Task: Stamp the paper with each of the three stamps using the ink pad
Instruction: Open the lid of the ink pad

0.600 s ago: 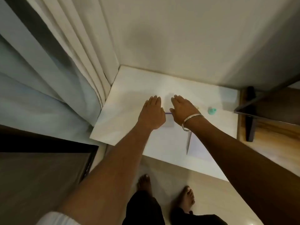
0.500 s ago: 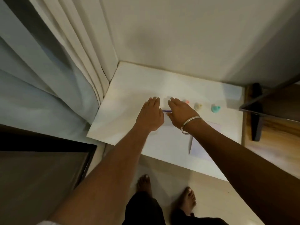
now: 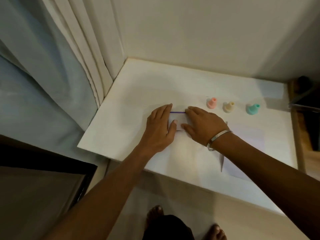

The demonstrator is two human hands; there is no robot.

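Observation:
A small flat ink pad case [image 3: 179, 122], pale with a purple far edge, lies on the white table [image 3: 138, 94]. My left hand [image 3: 160, 129] grips its left side, thumb on the lid. My right hand [image 3: 201, 126] grips its right side, thumb also on the lid. Three small stamps stand in a row to the right: pink [image 3: 212, 103], cream [image 3: 229, 106] and teal [image 3: 252, 109]. A sheet of white paper [image 3: 249, 141] lies under and beyond my right forearm, partly hidden by it.
Curtains [image 3: 72, 70] hang at the table's left edge and a wall [image 3: 207, 32] runs behind it. A wooden shelf with a dark object [image 3: 304, 94] adjoins the right side. My bare feet [image 3: 155, 213] stand on the floor below the near edge.
The view shifted, bringing all three stamps into sight. Both thumbs have come onto the ink pad's lid; the hands stay at its two sides.

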